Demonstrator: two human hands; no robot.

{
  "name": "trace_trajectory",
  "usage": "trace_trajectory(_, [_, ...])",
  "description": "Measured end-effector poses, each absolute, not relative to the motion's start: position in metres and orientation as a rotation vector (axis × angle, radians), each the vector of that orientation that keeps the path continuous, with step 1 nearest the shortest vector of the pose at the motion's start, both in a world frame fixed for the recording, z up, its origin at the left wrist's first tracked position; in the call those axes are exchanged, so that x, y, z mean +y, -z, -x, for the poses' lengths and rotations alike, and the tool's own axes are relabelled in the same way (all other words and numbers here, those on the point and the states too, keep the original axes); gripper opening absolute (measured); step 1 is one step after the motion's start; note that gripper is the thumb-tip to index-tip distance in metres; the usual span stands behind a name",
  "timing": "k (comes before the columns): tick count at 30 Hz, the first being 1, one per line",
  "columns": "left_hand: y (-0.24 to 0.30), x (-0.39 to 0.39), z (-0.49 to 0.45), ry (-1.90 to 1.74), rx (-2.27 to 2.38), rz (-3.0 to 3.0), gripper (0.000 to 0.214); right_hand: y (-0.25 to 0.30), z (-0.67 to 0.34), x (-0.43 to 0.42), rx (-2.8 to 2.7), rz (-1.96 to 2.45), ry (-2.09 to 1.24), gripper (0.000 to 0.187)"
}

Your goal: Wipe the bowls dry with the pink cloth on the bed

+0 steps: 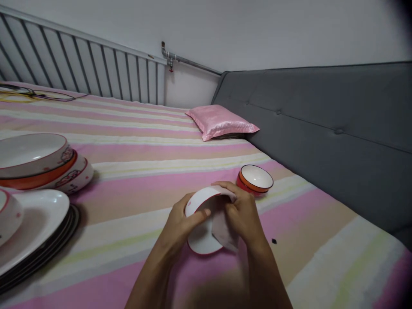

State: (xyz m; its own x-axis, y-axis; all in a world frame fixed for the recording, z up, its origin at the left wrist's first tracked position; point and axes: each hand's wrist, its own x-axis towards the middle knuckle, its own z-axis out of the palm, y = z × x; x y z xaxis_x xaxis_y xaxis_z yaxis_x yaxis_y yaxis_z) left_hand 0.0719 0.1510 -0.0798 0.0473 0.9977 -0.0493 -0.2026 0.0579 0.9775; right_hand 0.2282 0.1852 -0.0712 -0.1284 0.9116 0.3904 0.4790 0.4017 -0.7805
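Tilted on its side above the bed, a white bowl (200, 241) with a red rim and pink dots opens toward me. My left hand (180, 221) is closed around its left side, thumb inside the rim. On the bowl's right side, my right hand (243, 210) pinches a pale wipe or cloth (223, 229) over the rim, and part of it hangs down inside and below the bowl. Its fingers also press against the outside of the bowl. Just beyond the right hand sit small stacked bowls (256, 178), red and orange outside, white inside.
Larger stacked bowls (35, 156) stand at the left, beside a white oval plate (48, 210) on dark plates. A pink pillow (222, 120) lies against the grey headboard (309, 107). Cables (38, 95) lie at the far left. A small black piece (274, 241) rests on the striped sheet (128, 253).
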Motion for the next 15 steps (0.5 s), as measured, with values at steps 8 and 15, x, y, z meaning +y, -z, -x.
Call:
trace_trajectory(8, [0.098,0.158,-0.075,-1.415,1.023,-0.985,0.044,0.077,-0.225,0.194,-1.629,1.097,-0.785,0.049])
trace_trajectory(15, [0.097,0.155,-0.086,-1.764,0.858,-0.539,0.035,0.099,-0.185,0.197,-1.108,1.144,-0.973,0.021])
